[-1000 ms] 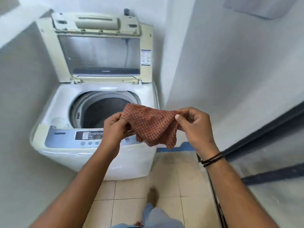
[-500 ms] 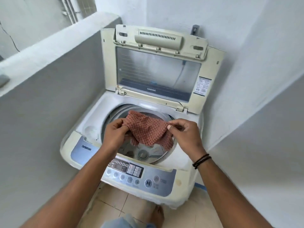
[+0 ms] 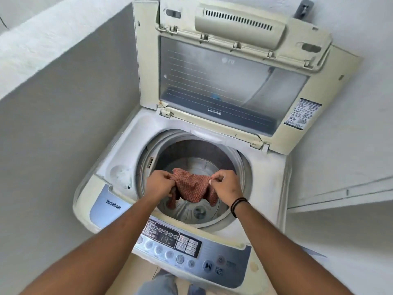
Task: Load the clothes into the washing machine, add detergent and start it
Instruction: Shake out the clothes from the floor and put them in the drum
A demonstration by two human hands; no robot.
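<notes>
Loading is under way: a red checked cloth (image 3: pixel 192 188) is pinched by left hand (image 3: pixel 160 185) and right hand (image 3: pixel 226 186) over the open drum (image 3: pixel 231 158); release is called for next.

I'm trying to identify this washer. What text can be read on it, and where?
"TurboDrum": control panel, left end.
"LG", mirrored: lid window.
"19", roughly: display, blurred.
"START", below it likely "PAUSE": beside the play button, blurred.
Lid sticker, lower lid print, program labels: unreadable.
</notes>
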